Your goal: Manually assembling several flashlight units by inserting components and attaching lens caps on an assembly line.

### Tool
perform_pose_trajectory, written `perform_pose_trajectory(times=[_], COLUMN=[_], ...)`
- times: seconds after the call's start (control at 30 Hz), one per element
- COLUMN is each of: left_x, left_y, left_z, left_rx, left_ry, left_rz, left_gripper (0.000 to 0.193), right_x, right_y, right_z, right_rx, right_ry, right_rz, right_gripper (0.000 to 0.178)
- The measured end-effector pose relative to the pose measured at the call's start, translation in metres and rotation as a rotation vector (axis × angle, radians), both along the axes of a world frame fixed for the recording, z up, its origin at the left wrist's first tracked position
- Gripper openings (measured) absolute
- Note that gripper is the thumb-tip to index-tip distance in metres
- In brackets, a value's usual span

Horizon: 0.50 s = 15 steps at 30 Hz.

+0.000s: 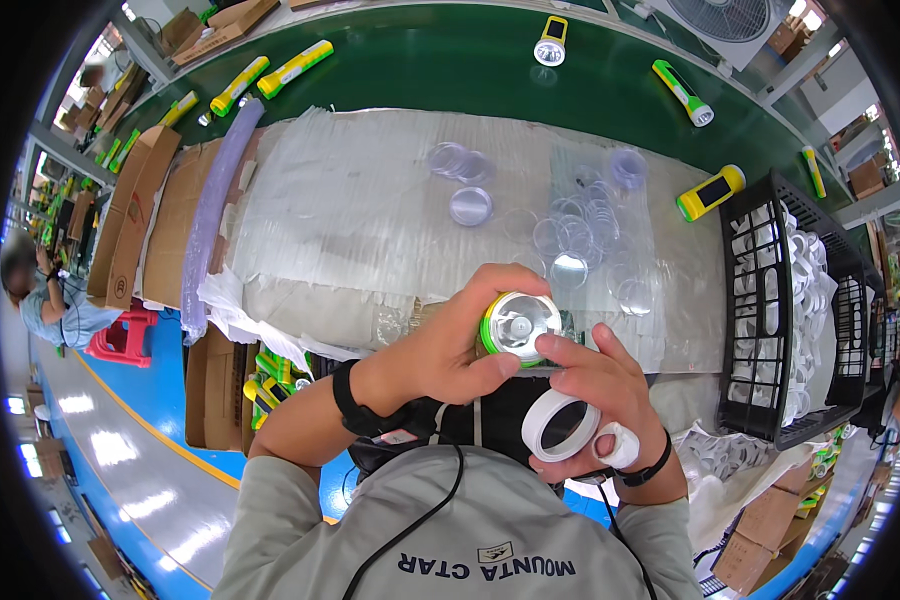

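Grey shirt (420,505) is closest. Past it, the left hand (448,345) wraps around a flashlight (520,328) near the front edge of the desk (320,200), shiny cup facing up. The right hand (615,390) has a fingertip on the rim and holds a white ring (532,430). That cup is in, but the ring is off, so this one looks partly done. I can't tell if it has a clear disc. Loose clear discs (575,235) and a crate (755,390) of white pieces (802,320) suggest lots is left.
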State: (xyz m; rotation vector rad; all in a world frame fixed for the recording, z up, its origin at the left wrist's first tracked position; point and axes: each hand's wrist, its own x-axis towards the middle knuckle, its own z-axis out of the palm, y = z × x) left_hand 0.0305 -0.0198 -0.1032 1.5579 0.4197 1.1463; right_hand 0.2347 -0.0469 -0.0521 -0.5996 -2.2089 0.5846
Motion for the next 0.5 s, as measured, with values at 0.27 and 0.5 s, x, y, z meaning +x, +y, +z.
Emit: perform_pose_trajectory(times=[0.27, 0.5], left_x=[0.001, 0.001], left_y=[0.006, 0.007], left_z=[-0.003, -0.004], left_rx=[0.126, 0.18], left_ry=[-0.002, 0.011], left_rz=[0.04, 0.034], left_gripper=[0.054, 0.056], right_x=[-0.005, 0.008], right_y=[0.01, 0.012], right_z=[-0.016, 0.005], right_rx=[-0.185, -0.149], right_ry=[0.299, 0.135], right_rz=[0.175, 0.086], right_gripper=[0.065, 0.068])
